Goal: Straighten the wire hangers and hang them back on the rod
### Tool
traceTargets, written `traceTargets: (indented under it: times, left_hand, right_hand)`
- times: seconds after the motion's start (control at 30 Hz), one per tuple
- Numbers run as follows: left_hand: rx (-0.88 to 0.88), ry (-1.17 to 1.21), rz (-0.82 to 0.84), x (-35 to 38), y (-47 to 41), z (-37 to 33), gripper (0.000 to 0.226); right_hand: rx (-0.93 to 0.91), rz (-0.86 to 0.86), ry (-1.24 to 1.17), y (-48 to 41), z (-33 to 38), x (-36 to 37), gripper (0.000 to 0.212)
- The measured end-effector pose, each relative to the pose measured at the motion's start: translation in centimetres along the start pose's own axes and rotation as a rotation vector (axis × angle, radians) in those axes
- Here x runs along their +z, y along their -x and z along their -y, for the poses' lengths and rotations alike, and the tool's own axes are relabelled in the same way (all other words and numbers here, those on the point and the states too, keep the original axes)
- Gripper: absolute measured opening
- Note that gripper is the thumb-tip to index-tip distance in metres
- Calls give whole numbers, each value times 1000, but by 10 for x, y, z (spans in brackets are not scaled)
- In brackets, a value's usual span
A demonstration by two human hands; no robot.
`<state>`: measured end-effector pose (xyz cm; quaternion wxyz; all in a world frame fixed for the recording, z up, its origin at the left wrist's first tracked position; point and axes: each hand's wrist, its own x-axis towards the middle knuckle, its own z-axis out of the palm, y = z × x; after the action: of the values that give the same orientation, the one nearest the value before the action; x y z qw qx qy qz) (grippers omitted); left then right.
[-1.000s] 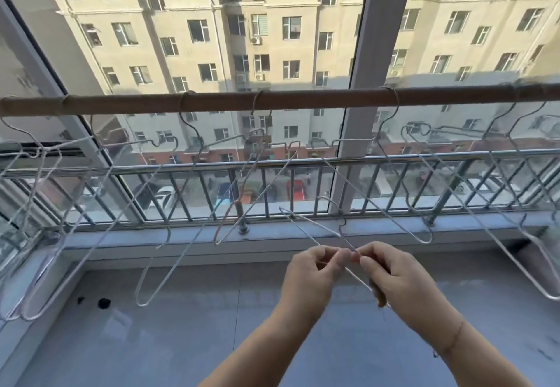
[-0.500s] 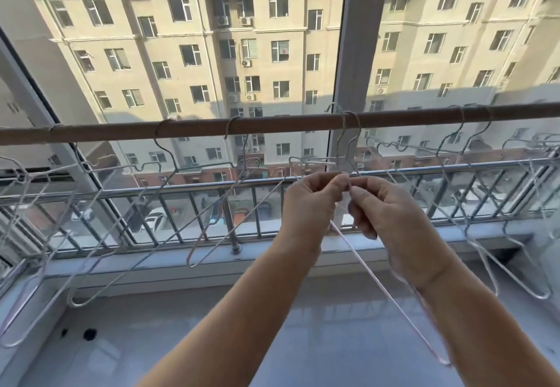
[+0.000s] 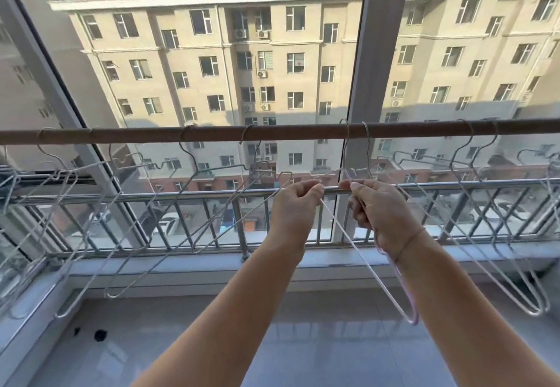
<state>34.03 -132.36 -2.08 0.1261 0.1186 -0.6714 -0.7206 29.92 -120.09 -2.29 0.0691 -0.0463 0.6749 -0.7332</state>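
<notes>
A brown rod [image 3: 288, 131] runs across the window at mid height. Several bent wire hangers hang from it, a group on the left [image 3: 194, 204] and a group on the right [image 3: 497, 235]. One white wire hanger [image 3: 363, 268] hangs with its hook over the rod near the window post, its body slanting down to the right. My left hand [image 3: 295, 204] pinches its wire just under the neck. My right hand [image 3: 375, 207] grips the wire beside it, a hand's width apart. Both arms reach up from the bottom.
A metal railing [image 3: 212, 201] runs behind the hangers outside the glass. A white window post [image 3: 372, 83] stands in the middle and a slanted frame at the left. A grey sill [image 3: 181, 268] and tiled floor [image 3: 212, 341] lie below. A beige apartment block fills the background.
Both hands rose with the white hanger from near the sill to the rod. Its hook now sits over the rod, and my hands have moved slightly apart.
</notes>
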Motion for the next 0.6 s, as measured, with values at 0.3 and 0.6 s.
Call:
traceTargets:
  times: [0.3, 0.6]
  left_hand:
    - [170, -112, -97, -15, -4, -1, 13]
    - [214, -256, -434, -88, -23, -9, 24]
  right_hand:
    - [2, -3, 132, 5, 0, 4, 20]
    - [-428, -105, 602, 47, 5, 15, 48]
